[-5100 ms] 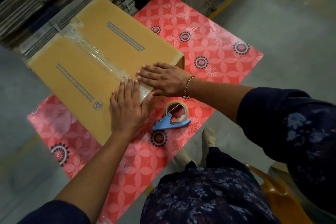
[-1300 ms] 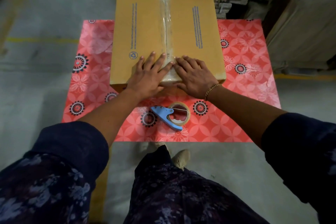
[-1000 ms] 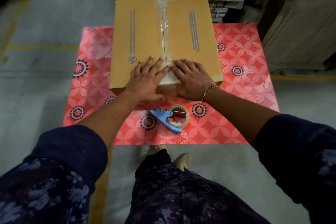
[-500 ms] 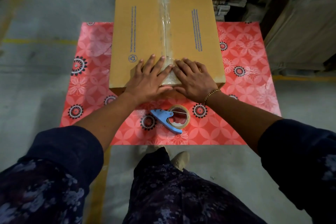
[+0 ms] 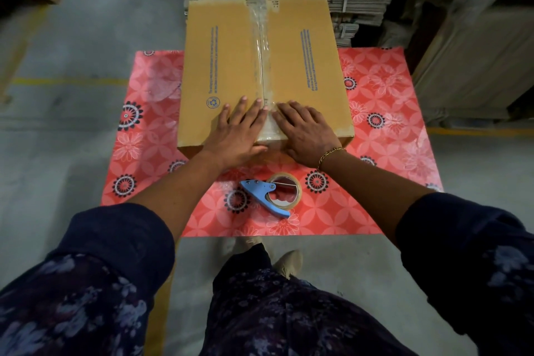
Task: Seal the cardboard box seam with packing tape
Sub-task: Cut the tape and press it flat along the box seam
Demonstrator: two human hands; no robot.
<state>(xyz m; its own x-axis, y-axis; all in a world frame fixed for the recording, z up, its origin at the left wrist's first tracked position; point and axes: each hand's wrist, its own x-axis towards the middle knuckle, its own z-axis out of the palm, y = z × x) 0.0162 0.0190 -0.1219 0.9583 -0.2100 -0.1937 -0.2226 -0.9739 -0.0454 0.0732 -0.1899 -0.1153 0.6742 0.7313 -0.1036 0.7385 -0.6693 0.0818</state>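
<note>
The brown cardboard box [image 5: 231, 66] lies at the far edge of the red flowered mat [image 5: 375, 182], and the left hand [image 5: 235, 131] and right hand [image 5: 306, 133], both flat and open, press its clear tape strip [image 5: 261, 46], which may wrinkle if pressed unevenly.

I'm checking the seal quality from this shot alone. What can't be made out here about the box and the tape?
- Head view: the near end of the tape strip lies partly under the left hand and right hand.
- The box sides and bottom face away from the camera; only a sliver of the near side shows.
- The blue print on the flaps is too small to read.
- How much is left on the tape roll is unclear.
</note>
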